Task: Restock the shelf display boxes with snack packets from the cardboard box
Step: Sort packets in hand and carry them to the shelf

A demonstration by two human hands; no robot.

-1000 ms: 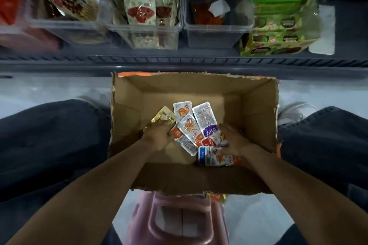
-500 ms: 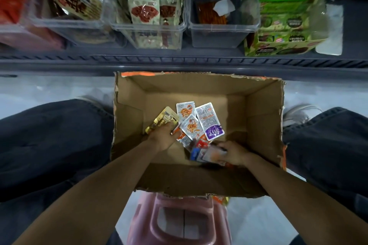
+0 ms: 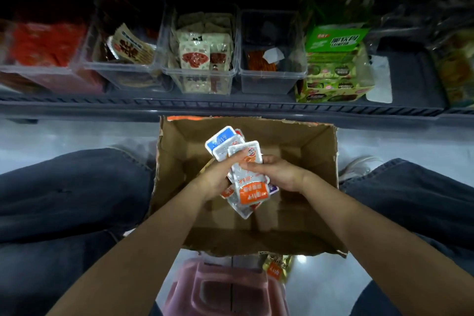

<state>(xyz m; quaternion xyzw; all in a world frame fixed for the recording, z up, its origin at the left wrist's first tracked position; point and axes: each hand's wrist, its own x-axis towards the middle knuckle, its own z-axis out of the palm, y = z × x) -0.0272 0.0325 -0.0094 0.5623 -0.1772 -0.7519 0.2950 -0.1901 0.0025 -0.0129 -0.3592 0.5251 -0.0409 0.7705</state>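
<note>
- Pale, glossy floor (image 3: 64, 133) runs from the dark shelf (image 3: 230, 108) lip back toward me, with a dark-trousered leg (image 3: 64, 187) close on each side of the cardboard box (image 3: 320, 161).
- I see free room only straight up from the box opening and forward over the shelf lip.
- The cardboard box sits open-topped on the floor, its far wall just short of the shelf edge. Its rim is torn and ragged, and its near wall overhangs a pink stool (image 3: 225, 290).
- The packets (image 3: 246, 174) are a fanned bundle held over the middle of the box opening, between both hands.
- The left hand (image 3: 218, 177) grips the bundle from the left, fingers curled round the stack.
- The right hand (image 3: 279, 174) pinches the front packet, thumb on its face.
- On the shelf, the left clear tub (image 3: 123, 69) holds a cream-and-brown packet leaning to one side.
- The middle tub (image 3: 202, 72) is packed with upright cream packets printed in red.
- The right tub (image 3: 272, 72) holds an orange-red packet low down, with a white scrap on it.
- Just right of that tub, a green display box (image 3: 336, 77) stands with its flap raised over rows of green packets.
- Red goods (image 3: 43, 54) at the far left are too blurred for me to tell apart.
- A gold-and-orange packet (image 3: 278, 267) lies under the box's near right corner, beside the stool.
</note>
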